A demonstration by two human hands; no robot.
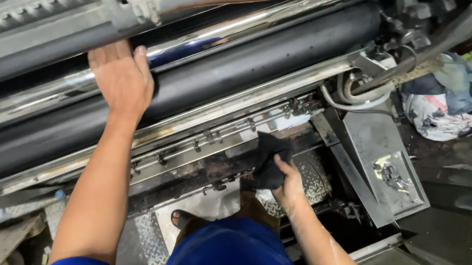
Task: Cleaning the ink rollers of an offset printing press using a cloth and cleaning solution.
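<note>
Head view: right hand (289, 186) closed on dark rag (269, 162), bunched against gripper bar just above grip. Rag judged soft, light, limp; best pinched at gathered middle. Left hand (122, 78) open, flat on black roller (206, 79), holding nothing. Far right of right grip: knotted white-and-blue bundle (449, 101); no labels legible.

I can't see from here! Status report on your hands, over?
Left hand flat on the black roller. Right hand gripping a dark rag low by the metal bars. Nothing blocking either hand.
</note>
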